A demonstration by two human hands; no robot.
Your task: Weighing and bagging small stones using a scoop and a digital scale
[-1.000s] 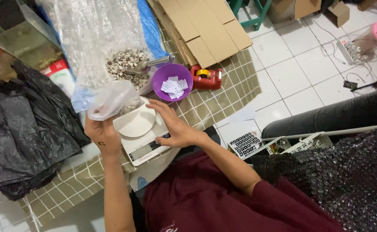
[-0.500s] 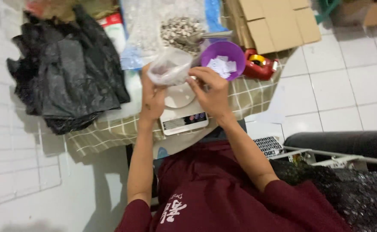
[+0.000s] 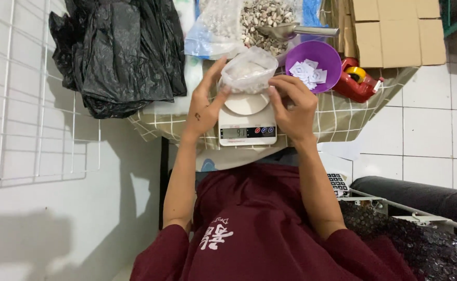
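1. A small clear plastic bag of pale pieces is sitting just above the round platform of a white kitchen scale.
2. The left hand is pinching the bag's left edge.
3. The right hand is gripping the bag's right edge, fingers curled.
4. A purple bowl of paper slips is lying right of the bag, a red tape dispenser beyond it.
5. A metal scoop is resting on a larger bag of pieces at the far side.
6. Black plastic bags are lying left.
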